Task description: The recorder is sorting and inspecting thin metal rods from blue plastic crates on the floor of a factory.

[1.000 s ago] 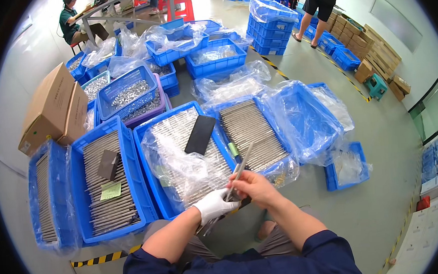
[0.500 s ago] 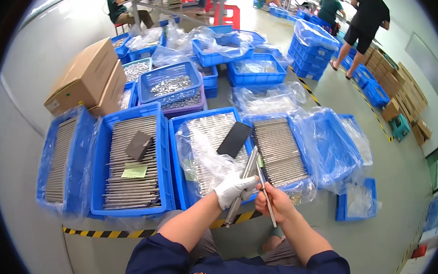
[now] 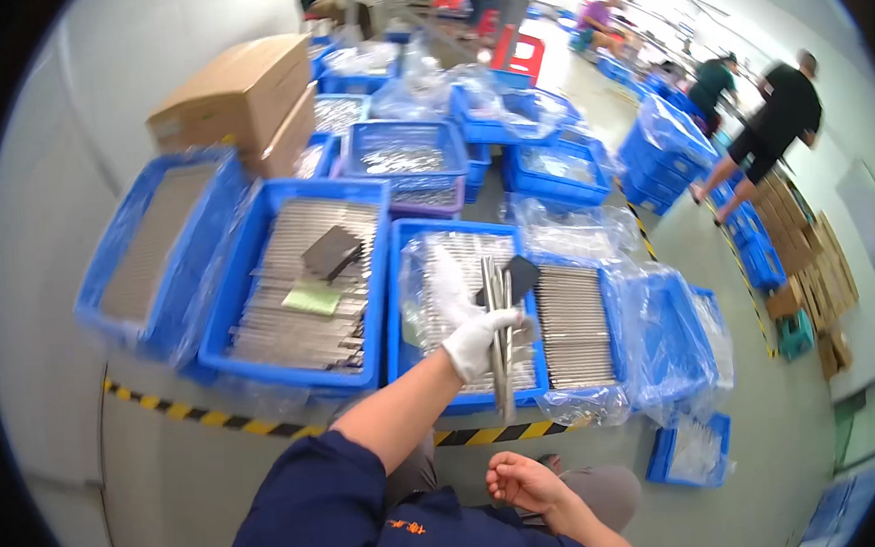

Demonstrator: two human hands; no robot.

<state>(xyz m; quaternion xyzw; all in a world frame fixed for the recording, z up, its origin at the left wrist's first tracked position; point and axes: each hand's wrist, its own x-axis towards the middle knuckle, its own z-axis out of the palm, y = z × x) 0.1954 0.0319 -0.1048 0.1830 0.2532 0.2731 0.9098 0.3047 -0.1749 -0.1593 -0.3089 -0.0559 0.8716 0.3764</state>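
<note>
My left hand (image 3: 474,347), in a white glove, grips a small bundle of long metal rods (image 3: 508,397) held nearly upright. It is above a blue bin (image 3: 394,321) holding rows of shiny rods and clear plastic film. Behind the bundle, a flat black slab (image 3: 521,275) lies partly hidden on that bin. My bare right hand (image 3: 526,483) is low by my lap, its fingers loosely curled together with nothing visible in them, apart from the rods.
To the left, a blue bin of rods (image 3: 282,190) carries a dark block (image 3: 332,253) and a yellow-green paper (image 3: 311,297). Another rod stack (image 3: 573,325) stands right, beside a plastic-lined blue bin (image 3: 670,334). Cardboard boxes (image 3: 216,91) stand far left. A person in black (image 3: 790,101) is at far right.
My right hand has let go of the rod and drawn back toward my lap. The left hand now holds the rods alone, more upright. The view has turned.
</note>
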